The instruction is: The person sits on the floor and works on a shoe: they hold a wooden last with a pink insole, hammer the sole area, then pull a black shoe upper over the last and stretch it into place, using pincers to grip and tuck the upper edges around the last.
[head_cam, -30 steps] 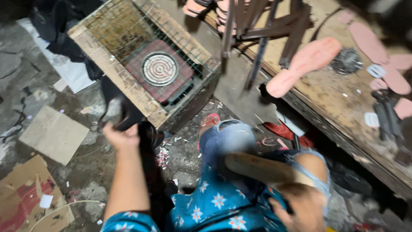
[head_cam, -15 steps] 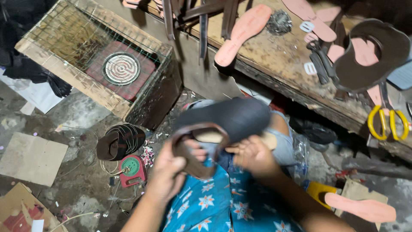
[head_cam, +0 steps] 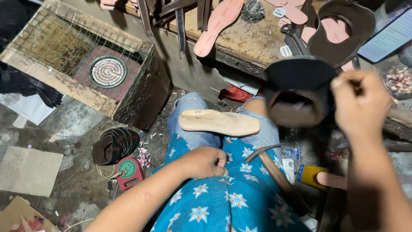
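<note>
My right hand (head_cam: pixel 360 107) is raised at the right, blurred, gripping a dark shoe upper (head_cam: pixel 298 73) whose brown inside faces me. My left hand (head_cam: pixel 206 162) rests on my lap, on blue flowered cloth, fingers curled shut with nothing visible in them. A pale wooden shoe last (head_cam: pixel 219 122) lies across my knees just beyond the left hand, not touched by either hand. A hammer with a wooden handle (head_cam: pixel 279 176) leans on my right thigh.
A wooden box with wire mesh and a coil heater (head_cam: pixel 107 71) stands at the left. Dark soles (head_cam: pixel 113 146) and a red round tool (head_cam: pixel 128 169) lie on the floor. The workbench (head_cam: pixel 257 43) holds pink insoles (head_cam: pixel 219 19), straps and another dark upper (head_cam: pixel 343 30).
Both hands held the dark upper over my lap half a second ago. Now the right hand has carried it up to the right, and the left hand has let go and dropped to my lap.
</note>
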`<state>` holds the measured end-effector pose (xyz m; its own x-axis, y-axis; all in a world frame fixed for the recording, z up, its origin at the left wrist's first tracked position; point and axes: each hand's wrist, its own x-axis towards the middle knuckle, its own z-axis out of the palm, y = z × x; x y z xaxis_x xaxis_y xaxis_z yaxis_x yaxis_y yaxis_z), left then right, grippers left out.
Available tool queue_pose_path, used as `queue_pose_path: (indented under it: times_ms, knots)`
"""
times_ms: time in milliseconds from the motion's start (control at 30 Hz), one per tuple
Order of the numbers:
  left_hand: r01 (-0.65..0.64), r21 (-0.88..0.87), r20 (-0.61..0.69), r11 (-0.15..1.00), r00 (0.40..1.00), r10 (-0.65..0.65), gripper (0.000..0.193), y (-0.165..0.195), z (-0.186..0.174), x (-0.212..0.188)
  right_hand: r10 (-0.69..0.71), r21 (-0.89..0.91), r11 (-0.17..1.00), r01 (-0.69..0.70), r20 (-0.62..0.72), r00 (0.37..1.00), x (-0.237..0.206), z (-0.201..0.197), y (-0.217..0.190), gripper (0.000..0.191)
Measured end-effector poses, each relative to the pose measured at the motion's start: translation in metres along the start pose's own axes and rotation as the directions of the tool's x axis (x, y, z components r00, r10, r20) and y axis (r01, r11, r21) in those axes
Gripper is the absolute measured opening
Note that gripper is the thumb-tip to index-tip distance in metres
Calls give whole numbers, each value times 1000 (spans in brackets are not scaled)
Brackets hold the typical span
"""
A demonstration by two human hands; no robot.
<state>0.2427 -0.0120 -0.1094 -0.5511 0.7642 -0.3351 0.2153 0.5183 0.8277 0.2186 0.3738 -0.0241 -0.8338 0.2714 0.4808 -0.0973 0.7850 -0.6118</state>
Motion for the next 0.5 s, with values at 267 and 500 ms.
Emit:
queue_pose_path:
  times_ms: [267,500]
  knots:
    - [89,-188,117,978,991,-68,30,35,-36,-54,-490,-391,801,454,8,871,75,47,49,16]
    - [-90,-845,207,527,854,478,32,62,-26,-88,29,127,990,-54,192,981,-6,106,-21,30]
